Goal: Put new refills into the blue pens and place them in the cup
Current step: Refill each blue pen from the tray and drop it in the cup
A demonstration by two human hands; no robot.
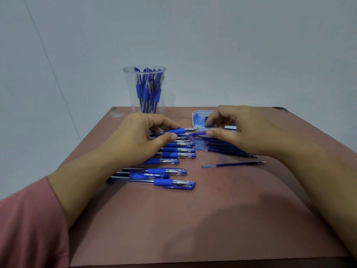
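Pen (179, 130) lies pinched in left hand (139, 136), tip toward right hand (241, 130). That hand pinches what looks like a refill (197, 134), seemingly for insertion.

Right grip (237, 130) hides most of tray (199, 115) and end of refill (198, 134). Left grip (139, 136) covers backs of held pen (180, 130) and row pens (177, 150). Right arm (328, 190) cut off.

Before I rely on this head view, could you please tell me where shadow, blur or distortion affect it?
Head view: a soft shadow darkens the near table; wide-angle distortion splays its edges; the pen in the left hand and the refill pinched by the right hand look slightly soft.
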